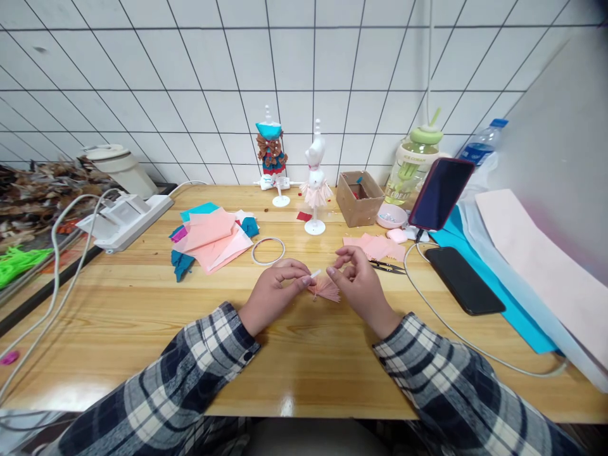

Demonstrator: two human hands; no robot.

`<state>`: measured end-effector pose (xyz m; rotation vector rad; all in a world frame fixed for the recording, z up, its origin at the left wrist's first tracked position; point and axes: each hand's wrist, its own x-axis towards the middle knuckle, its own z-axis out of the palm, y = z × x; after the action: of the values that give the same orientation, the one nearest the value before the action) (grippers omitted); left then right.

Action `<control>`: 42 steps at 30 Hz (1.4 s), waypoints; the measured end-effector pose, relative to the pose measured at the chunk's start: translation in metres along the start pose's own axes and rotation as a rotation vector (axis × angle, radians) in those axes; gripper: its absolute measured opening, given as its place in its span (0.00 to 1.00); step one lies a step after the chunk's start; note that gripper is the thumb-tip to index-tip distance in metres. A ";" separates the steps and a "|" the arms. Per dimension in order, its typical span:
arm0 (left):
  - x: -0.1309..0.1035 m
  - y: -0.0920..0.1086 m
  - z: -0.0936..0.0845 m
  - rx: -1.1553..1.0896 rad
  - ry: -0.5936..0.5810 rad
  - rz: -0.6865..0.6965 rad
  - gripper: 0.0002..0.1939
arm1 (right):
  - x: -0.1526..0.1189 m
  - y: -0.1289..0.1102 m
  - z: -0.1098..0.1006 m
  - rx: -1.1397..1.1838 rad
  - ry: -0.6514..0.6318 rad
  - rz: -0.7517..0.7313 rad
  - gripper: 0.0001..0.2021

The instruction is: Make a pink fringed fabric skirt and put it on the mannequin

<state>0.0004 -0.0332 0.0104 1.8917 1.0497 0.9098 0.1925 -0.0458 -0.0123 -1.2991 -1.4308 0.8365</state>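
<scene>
My left hand [275,291], left of centre over the wooden table, pinches a small white stick-like piece [315,273] between thumb and fingers. Just under it lies a pleated pink paper fan [325,289], tied at its narrow end. My right hand [357,278] is to the right of the fan, its thumb and index finger bent towards each other; whether anything thin is between them is too small to tell. A tape ring [268,251] lies beyond my left hand. Pink scalloped paper pieces [373,246] and black thread snips [388,266] lie beyond my right hand.
Coloured paper [213,237] is piled at left, near a power strip [133,221]. Two small dress stands, one with a pink skirt [316,193], and a cardboard box [360,199] are at the back. Phones, a cable, a bottle [413,164] and paper sheets [546,253] stand or lie right.
</scene>
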 end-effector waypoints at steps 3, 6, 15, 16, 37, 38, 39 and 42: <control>-0.001 -0.005 0.003 -0.203 -0.031 -0.118 0.13 | -0.002 -0.007 -0.007 -0.272 0.082 -0.339 0.11; -0.004 -0.010 0.005 -0.338 -0.047 -0.148 0.13 | -0.007 -0.012 -0.007 -0.482 -0.024 -0.546 0.07; -0.006 -0.008 0.006 -0.210 -0.097 -0.074 0.14 | -0.010 -0.010 -0.006 -0.653 -0.031 -0.561 0.10; -0.006 -0.008 0.007 -0.148 -0.087 -0.051 0.13 | -0.010 -0.010 -0.006 -0.642 -0.035 -0.550 0.10; -0.003 -0.008 0.012 0.285 0.077 0.151 0.07 | -0.006 -0.003 0.007 -0.165 -0.065 -0.134 0.05; -0.002 -0.009 0.012 0.280 0.081 0.153 0.07 | -0.006 -0.003 0.006 -0.195 -0.068 -0.173 0.05; -0.002 -0.009 0.012 0.274 0.083 0.151 0.07 | -0.007 -0.003 0.005 -0.233 -0.073 -0.220 0.06; -0.002 -0.011 0.012 0.270 0.079 0.148 0.08 | -0.010 -0.005 0.002 -0.360 -0.095 -0.340 0.08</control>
<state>0.0060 -0.0345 -0.0047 2.1956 1.1376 0.9722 0.1889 -0.0557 -0.0105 -1.2353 -1.8761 0.4295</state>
